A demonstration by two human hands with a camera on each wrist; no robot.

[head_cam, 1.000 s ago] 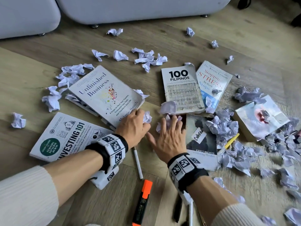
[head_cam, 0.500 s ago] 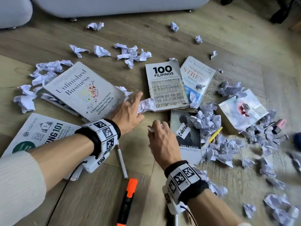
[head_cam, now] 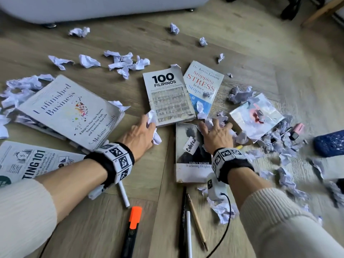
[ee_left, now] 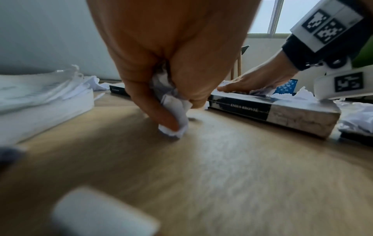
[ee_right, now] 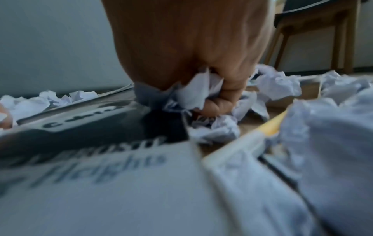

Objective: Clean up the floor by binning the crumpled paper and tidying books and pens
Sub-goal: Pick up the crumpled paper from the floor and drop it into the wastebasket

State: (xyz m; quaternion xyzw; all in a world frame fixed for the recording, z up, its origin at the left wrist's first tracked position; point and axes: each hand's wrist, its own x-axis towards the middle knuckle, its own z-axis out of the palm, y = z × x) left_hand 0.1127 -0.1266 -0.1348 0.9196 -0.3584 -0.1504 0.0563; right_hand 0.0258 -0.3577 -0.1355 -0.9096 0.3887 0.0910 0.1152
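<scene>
Wood floor carries everything, sofa at its far edge. Your left hand (head_cam: 139, 135) grips a paper wad (head_cam: 153, 125); your right hand (head_cam: 216, 133) clutches paper (ee_right: 199, 92) over Wuthering Heights (head_cam: 191, 155). The main heap (head_cam: 279, 146) lies rightward, nearer your right hand.

Your cream ribbed sleeves (head_cam: 22, 211) reach mid-forearm. Each wrist carries a black band (head_cam: 109, 164) faced with white blocks printed in black square codes; a thin black cable (head_cam: 226, 229) trails from the right unit.
</scene>
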